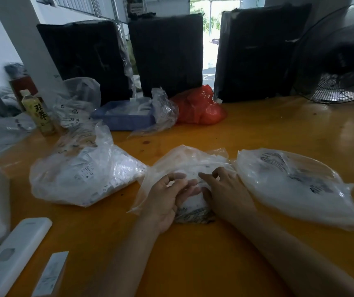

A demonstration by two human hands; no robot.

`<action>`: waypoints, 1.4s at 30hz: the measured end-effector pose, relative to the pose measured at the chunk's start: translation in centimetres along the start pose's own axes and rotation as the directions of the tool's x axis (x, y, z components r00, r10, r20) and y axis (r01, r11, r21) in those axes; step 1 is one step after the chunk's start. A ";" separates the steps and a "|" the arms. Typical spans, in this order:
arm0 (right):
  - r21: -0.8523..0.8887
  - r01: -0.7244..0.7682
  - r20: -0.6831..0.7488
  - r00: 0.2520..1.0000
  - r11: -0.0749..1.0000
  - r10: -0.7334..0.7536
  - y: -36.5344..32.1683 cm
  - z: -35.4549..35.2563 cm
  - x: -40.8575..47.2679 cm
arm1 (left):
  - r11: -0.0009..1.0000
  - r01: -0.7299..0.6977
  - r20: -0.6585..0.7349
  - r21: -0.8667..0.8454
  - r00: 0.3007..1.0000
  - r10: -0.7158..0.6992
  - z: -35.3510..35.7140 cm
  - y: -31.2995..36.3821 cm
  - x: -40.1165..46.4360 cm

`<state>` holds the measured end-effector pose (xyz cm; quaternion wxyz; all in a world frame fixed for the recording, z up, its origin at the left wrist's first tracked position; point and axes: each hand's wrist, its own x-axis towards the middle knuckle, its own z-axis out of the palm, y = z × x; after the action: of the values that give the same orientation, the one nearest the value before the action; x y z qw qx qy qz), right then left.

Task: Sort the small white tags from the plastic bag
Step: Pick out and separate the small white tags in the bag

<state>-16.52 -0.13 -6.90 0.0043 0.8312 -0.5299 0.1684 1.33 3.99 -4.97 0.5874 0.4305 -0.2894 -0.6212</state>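
Observation:
A clear plastic bag (184,161) lies in the middle of the orange table (193,254), with a stack of small white tags (193,202) at its near end. My left hand (167,202) grips the stack from the left, fingers curled over it. On the stack's right side rests my right hand (225,194), its fingers bent over the top of the tags. A second bag full of white tags (86,174) lies to the left. A third, larger bag (296,185) lies to the right.
A blue tray (122,121) with plastic, a red bag (199,108) and three black wrapped blocks (165,52) stand at the back. A drink bottle (36,112) is at back left, a fan (338,65) at back right. White flat items (15,251) lie at the near left.

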 end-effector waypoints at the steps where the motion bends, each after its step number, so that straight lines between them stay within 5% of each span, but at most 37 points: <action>1: -0.016 0.010 -0.008 1.000 1.000 -0.010 -0.1 0.0 -0.1 | 1.000 -0.001 0.000 -0.012 1.000 0.001 0.1 0.0 0.0; 9: -0.131 0.041 -0.179 0.982 0.991 -0.064 -0.7 0.4 -0.5 | 0.998 -0.044 -0.020 0.038 0.999 0.044 0.2 -0.7 -0.2; 18: -0.144 0.049 -0.196 0.978 0.988 -0.077 -0.9 1.1 -0.3 | 0.999 -0.050 -0.008 0.001 0.999 0.050 0.2 -0.7 0.2; 23: 0.194 0.024 -0.293 0.955 0.981 0.034 -0.5 0.7 -0.1 | 0.997 -0.057 -0.015 -0.059 0.998 0.056 0.1 -0.4 0.0; 30: 0.668 0.004 -0.228 0.953 0.744 0.200 0.4 -1.1 -0.4 | 0.995 -0.076 -0.062 -0.067 0.996 0.071 -0.1 -0.3 -0.1; 42: 0.798 0.001 -0.182 0.954 0.603 0.240 0.4 -2.1 -0.8 | 0.998 -0.067 -0.072 0.015 0.995 0.068 0.2 -0.3 -0.2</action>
<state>-17.75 0.77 -5.22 -0.3012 0.6786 -0.4502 0.4961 0.93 4.21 -5.12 0.6154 0.4465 -0.2864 -0.5829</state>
